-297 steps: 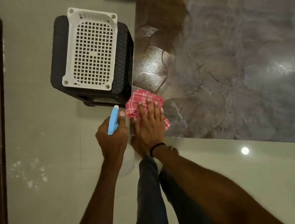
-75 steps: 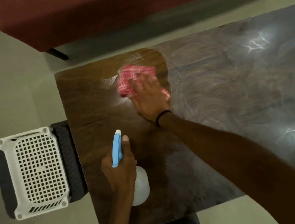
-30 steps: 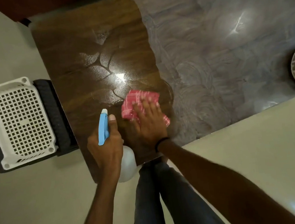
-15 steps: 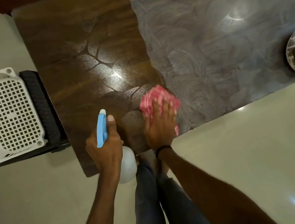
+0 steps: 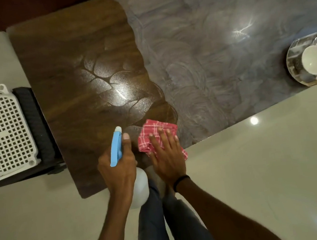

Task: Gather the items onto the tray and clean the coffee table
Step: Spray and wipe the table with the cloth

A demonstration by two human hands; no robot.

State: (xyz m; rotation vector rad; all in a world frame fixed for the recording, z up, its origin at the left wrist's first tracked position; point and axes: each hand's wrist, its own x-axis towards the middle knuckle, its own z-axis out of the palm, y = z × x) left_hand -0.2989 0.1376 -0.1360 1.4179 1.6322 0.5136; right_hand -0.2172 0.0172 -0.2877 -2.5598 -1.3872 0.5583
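Observation:
The dark wooden coffee table (image 5: 63,57) fills the upper middle, wet and glossy on its left part and streaked grey on its right. My right hand (image 5: 166,156) lies flat with straight fingers on a red checked cloth (image 5: 151,134) near the table's front edge. My left hand (image 5: 117,164) grips a white spray bottle (image 5: 140,187) with a blue trigger head (image 5: 115,147), just left of the cloth. A round tray (image 5: 295,64) at the table's far right holds a white bowl (image 5: 314,62) and other small items.
A white perforated basket (image 5: 1,131) sits on a dark stool (image 5: 38,129) left of the table. Pale glossy floor tiles (image 5: 258,167) surround the table. My legs in dark trousers (image 5: 156,228) stand at the table's front edge. A dark sofa edge (image 5: 22,9) runs along the top.
My right hand has slid the cloth back leftward along the front edge, closer to the spray bottle. The view has shifted, showing more of the tray at the right.

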